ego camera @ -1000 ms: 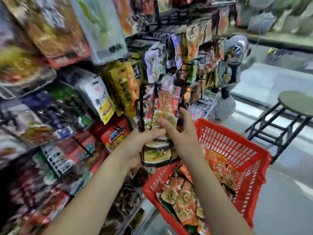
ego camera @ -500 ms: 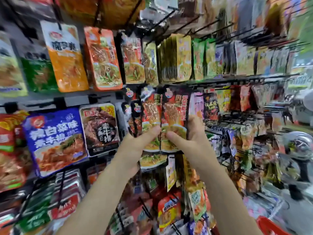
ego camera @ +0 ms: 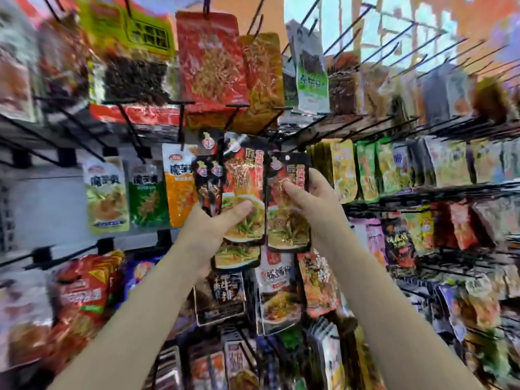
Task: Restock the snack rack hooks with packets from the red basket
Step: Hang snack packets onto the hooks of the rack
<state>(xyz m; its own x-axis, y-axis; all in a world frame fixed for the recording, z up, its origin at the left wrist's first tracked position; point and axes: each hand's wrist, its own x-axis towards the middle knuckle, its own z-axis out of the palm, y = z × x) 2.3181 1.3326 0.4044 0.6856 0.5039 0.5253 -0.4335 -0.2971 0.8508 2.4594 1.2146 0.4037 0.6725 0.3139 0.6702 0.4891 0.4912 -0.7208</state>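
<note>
A fan of black-and-red snack packets (ego camera: 243, 192) was held up in front of the rack by the left hand (ego camera: 213, 229), the thumb pressed across the front of the foremost packet and the fingers hidden behind the bunch. A single matching packet (ego camera: 288, 204) was gripped by the right hand (ego camera: 312, 204), thumb laid on its printed face, fingers curled round its right edge. That packet was raised upright just beside the bunch, the two nearly touching edge to edge, its punched hole at the top sitting just under the black wire hooks (ego camera: 292, 133) of the rack. Whether the hole had been threaded onto a hook could not be told; the wire there was blurred.

Above the hands, a red packet (ego camera: 211, 60) and an orange-brown packet (ego camera: 263, 80) were seen hanging from an upper row. To the left, a pale green packet (ego camera: 105, 195), a dark green packet (ego camera: 146, 198) and an orange packet (ego camera: 180, 187) were hung side by side. Below the hands a black packet with white lettering (ego camera: 221, 296) was hung, and rows of green and yellow packets (ego camera: 365, 167) were ranged along the right. The red basket was not in view.
</note>
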